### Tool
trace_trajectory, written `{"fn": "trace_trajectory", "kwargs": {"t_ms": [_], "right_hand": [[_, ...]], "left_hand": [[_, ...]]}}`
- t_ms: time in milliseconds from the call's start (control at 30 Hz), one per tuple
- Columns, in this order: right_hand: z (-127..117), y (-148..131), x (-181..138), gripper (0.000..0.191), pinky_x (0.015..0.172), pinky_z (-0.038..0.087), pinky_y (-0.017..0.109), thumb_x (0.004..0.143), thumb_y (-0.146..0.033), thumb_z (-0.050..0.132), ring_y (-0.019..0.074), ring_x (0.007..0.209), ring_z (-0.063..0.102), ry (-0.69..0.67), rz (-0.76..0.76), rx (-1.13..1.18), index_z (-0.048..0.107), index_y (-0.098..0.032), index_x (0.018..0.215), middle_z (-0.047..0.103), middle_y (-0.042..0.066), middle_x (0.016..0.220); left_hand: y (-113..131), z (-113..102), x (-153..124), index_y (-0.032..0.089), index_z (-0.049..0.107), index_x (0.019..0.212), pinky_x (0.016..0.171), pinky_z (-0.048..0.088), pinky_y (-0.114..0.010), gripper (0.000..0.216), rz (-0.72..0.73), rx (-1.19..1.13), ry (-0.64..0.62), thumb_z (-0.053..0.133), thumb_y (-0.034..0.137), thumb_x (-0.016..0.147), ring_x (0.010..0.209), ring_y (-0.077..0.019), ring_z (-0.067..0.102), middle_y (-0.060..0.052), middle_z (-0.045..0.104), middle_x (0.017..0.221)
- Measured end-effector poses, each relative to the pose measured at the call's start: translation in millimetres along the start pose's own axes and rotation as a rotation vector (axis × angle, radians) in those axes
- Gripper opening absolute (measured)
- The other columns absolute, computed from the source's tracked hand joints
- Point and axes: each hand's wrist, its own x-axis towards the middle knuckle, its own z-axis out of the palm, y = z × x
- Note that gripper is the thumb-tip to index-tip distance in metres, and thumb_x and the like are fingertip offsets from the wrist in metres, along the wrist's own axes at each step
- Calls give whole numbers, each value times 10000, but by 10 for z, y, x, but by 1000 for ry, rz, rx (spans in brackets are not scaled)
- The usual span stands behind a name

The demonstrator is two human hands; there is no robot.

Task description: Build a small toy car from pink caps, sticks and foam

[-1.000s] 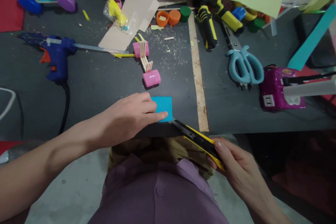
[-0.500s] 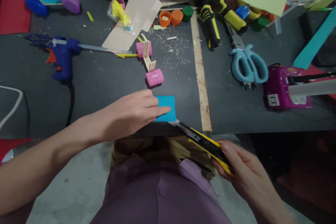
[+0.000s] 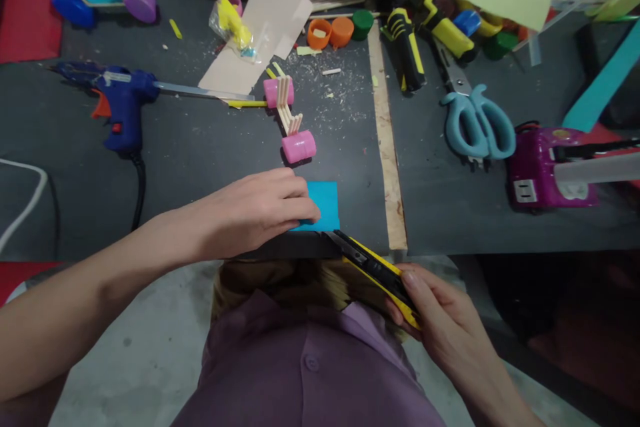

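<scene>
On table point(image 3: 200, 160), half-open left hand point(image 3: 267, 205) pins card point(image 3: 328, 203); right hand point(image 3: 440, 310) grips cutter point(image 3: 373, 268), shifted leftward.

A blue card point(image 3: 327, 203) is pressed to the counter point(image 3: 215, 147), near its front edge, by the left hand point(image 3: 270, 210). A yellow-and-black cutter point(image 3: 375, 267) is held in the grip of the right hand point(image 3: 443, 310), its blade point(image 3: 329, 236) just beside the card's near edge. Beyond, two pink cylinders point(image 3: 299, 147) are joined by pale sticks point(image 3: 286, 113), with a glue gun point(image 3: 123, 103) laid left, scissors point(image 3: 465, 123) right.
</scene>
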Motion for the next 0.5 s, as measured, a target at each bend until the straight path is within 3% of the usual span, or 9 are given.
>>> {"fn": "trace_trajectory", "kwargs": {"t_ms": [267, 500], "right_hand": [[4, -48, -29, 525, 440, 312, 234, 967, -611, 525, 117, 495, 400, 76, -88, -150, 595, -195, 654, 490, -9, 563], [-17, -97, -19, 464, 440, 373, 230, 948, -614, 545, 139, 510, 498, 156, -126, -188, 670, -204, 769, 567, 1, 588]], "left_hand": [[14, -22, 17, 194, 662, 1042, 738, 430, -304, 258, -2, 35, -30, 406, 167, 1041, 876, -191, 534, -67, 627, 955], [-7, -32, 44, 233, 669, 1028, 706, 404, -296, 325, 70, 132, -17, 381, 84, 1000, 860, -178, 550, -46, 658, 965]]}}
